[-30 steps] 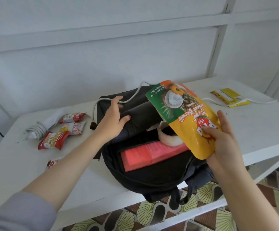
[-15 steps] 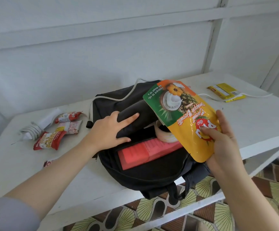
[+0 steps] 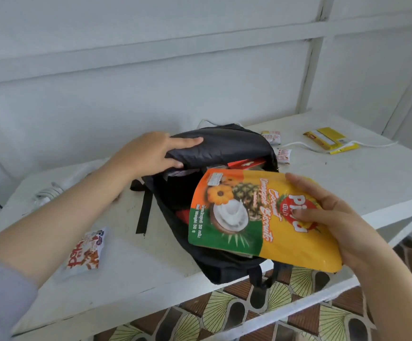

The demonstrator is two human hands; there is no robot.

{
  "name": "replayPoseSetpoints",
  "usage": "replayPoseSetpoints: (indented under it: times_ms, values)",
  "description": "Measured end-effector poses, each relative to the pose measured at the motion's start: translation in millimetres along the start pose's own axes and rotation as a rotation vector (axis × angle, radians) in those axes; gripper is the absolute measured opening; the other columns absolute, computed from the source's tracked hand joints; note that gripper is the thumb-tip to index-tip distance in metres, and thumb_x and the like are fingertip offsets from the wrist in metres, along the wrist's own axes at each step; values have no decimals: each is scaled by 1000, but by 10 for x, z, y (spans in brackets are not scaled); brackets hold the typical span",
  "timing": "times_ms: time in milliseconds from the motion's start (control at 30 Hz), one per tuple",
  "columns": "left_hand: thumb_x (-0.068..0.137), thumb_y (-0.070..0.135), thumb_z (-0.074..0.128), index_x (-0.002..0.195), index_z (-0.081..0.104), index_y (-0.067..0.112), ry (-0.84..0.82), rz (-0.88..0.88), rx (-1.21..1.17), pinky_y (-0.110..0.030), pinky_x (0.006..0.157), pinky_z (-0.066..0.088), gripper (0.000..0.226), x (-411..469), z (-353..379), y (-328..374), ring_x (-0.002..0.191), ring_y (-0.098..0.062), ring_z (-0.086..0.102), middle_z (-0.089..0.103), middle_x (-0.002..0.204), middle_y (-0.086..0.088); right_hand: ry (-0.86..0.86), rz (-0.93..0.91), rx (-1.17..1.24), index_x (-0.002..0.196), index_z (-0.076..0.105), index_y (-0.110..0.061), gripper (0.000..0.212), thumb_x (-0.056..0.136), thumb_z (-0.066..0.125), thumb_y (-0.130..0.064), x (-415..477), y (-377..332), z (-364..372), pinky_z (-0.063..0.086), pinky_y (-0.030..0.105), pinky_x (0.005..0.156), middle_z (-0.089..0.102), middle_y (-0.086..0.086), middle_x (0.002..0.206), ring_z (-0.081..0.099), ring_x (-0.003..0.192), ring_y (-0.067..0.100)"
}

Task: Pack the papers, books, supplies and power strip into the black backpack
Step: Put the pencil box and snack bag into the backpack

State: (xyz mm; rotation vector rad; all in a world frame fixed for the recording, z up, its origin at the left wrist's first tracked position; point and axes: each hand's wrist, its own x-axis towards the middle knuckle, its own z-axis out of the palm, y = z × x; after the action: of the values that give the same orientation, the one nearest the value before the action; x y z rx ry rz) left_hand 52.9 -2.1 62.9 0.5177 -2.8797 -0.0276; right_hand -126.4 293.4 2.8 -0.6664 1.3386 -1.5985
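Note:
The black backpack (image 3: pixel 227 146) lies open on the white table (image 3: pixel 150 262), its mouth facing me. My left hand (image 3: pixel 150 153) grips the upper flap, thumb under it and fingers on top. My right hand (image 3: pixel 333 217) holds a yellow, orange and green biscuit pouch (image 3: pixel 256 217) by its right end, and the pouch's left end lies over the bag's opening. A red book (image 3: pixel 245 164) shows inside under the flap. The white power strip with its coiled cord (image 3: pixel 52 190) lies at the far left, partly hidden by my left arm.
A small snack packet (image 3: pixel 86 252) lies at the front left of the table. Two more small packets (image 3: pixel 272 136) and a yellow packet (image 3: pixel 328 141) on a white cable (image 3: pixel 296 144) lie at the back right. Patterned floor tiles (image 3: pixel 224 313) show below the table's front edge.
My left hand went from lying flat on the bag to gripping and lifting its flap. My right hand turned the pouch sideways and lowered it to the opening. The view shifted left and down.

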Motion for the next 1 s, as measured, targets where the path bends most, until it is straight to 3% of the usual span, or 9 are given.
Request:
replayPoseSetpoints:
  times_ms: [167, 300, 500, 667, 800, 900, 1000]
  values:
    - [92, 27, 56, 130, 17, 59, 101, 10, 169, -28, 58, 24, 63, 70, -186, 150, 63, -11, 37, 31, 72, 6, 37, 0, 10, 115, 66, -31, 59, 63, 67, -4, 52, 23, 187, 56, 32, 58, 68, 6, 111, 70, 86, 29]
    - [94, 29, 52, 130, 12, 56, 183, 1, 231, -29, 62, 29, 60, 62, -232, 245, 70, -21, 45, 37, 81, -2, 200, -38, 127, 119, 63, -31, 55, 77, 65, 4, 206, 86, 366, 56, 30, 55, 66, 5, 111, 68, 87, 26]
    - [93, 27, 54, 132, 20, 55, 190, 3, 251, -29, 61, 29, 59, 77, -286, 288, 68, -20, 44, 35, 77, -1, 382, -73, 160, 138, 44, -31, 62, 86, 63, -3, 455, 135, 803, 51, 44, 92, 49, -1, 132, 56, 112, 25]
    - [91, 27, 57, 135, 30, 54, 118, 5, 187, -27, 61, 23, 58, 110, -316, 222, 67, -12, 37, 30, 72, 8, 234, -49, 40, 147, 27, -30, 71, 89, 59, -3, 639, 113, 1146, 43, 42, 103, 38, -1, 142, 46, 124, 22]
    - [89, 28, 61, 134, 25, 55, 61, 8, 115, -27, 62, 24, 64, 94, -333, 136, 68, -10, 36, 32, 73, 8, 99, -41, -70, 151, 12, -25, 80, 89, 55, 2, 726, 64, 1224, 41, 34, 101, 35, 0, 146, 43, 126, 20]
    - [88, 29, 62, 131, 21, 56, 53, 19, 65, -23, 58, 27, 65, 99, -344, 95, 65, -5, 35, 34, 73, 7, 170, 4, 257, 149, 22, -23, 77, 87, 46, 14, 786, 88, 1189, 49, 40, 96, 37, 6, 144, 51, 119, 25]
    - [89, 30, 61, 131, 24, 56, 72, 19, 46, -18, 58, 25, 62, 118, -342, 81, 65, -2, 34, 34, 72, 7, 198, 29, 617, 148, 27, -19, 74, 85, 39, 18, 726, 106, 1168, 59, 30, 71, 44, 10, 139, 59, 105, 26]
